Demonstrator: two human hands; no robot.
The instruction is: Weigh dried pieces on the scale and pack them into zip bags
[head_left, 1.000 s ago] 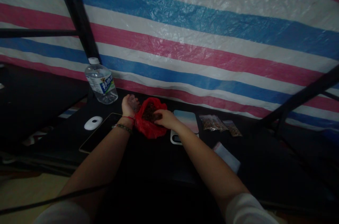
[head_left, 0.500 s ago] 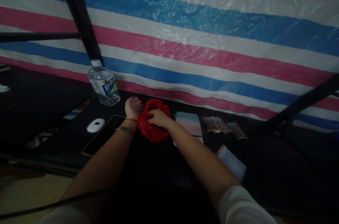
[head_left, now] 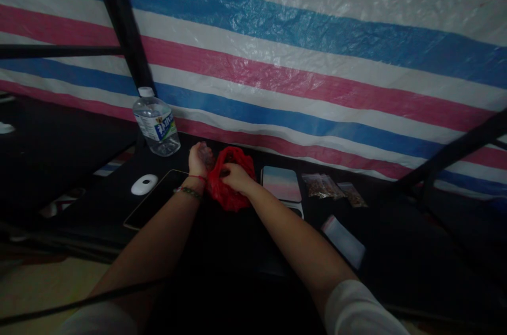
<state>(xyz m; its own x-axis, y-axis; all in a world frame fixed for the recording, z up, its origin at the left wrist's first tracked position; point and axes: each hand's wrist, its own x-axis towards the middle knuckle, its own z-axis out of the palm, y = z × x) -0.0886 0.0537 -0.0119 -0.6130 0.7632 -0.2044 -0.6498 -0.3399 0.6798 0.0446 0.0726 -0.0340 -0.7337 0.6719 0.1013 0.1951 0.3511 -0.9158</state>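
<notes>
My left hand [head_left: 197,159] is closed around a small clear plastic bag [head_left: 206,154], palm turned toward the right. Close beside it, a crumpled red plastic bag [head_left: 229,198] sits on the black table with its mouth open. The fingers of my right hand [head_left: 236,176] are bent together at that mouth, their tips partly inside the red bag. What they pinch, if anything, is hidden. A flat device with a blue-pink top [head_left: 282,184], resembling a small scale, lies just right of the red bag.
Left of my arms are a large clear bottle [head_left: 159,126], a white oval case [head_left: 144,185] and a dark tablet or phone [head_left: 154,203]. On the right lie filled small zip bags [head_left: 321,186] and a pale flat zip bag [head_left: 344,241]. A striped tarp [head_left: 277,68] hangs behind.
My right hand has shifted slightly at the mouth of the red bag. The clear bag in my left hand is turned a little more upright. The camera view has moved slightly.
</notes>
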